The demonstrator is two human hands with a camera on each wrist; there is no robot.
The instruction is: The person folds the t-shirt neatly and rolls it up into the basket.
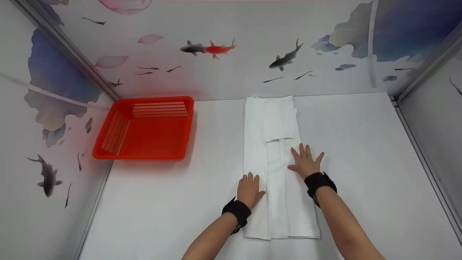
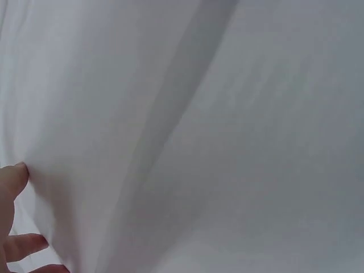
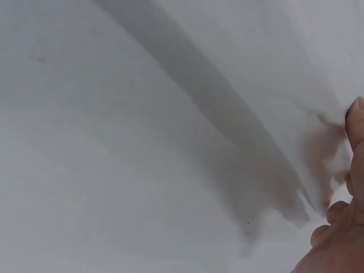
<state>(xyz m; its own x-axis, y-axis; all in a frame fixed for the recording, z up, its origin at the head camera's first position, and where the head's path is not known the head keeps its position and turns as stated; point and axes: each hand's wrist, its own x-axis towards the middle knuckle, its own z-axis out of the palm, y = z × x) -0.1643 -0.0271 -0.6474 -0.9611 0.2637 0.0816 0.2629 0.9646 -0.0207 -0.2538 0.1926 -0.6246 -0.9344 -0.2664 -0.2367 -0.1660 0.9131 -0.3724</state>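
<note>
A white cloth garment (image 1: 276, 187) lies folded into a long strip on the white table, with a shorter flap (image 1: 278, 124) folded over near its far end. What kind of garment it is I cannot tell. My left hand (image 1: 249, 191) rests on its left edge, fingers straight and pointing away from me. Farther up, my right hand (image 1: 306, 162) presses the right edge with its fingers spread. In the left wrist view, fingertips (image 2: 16, 177) touch the white cloth at the lower left. The right wrist view catches part of the right hand (image 3: 341, 227) beside the cloth's edge.
A red plastic basket (image 1: 153, 139) with slotted sides stands at the back left of the table (image 1: 173, 209). Printed panels with fish and petals (image 1: 223, 68) wall the table at the back and both sides. Each wrist wears a black band (image 1: 319, 184).
</note>
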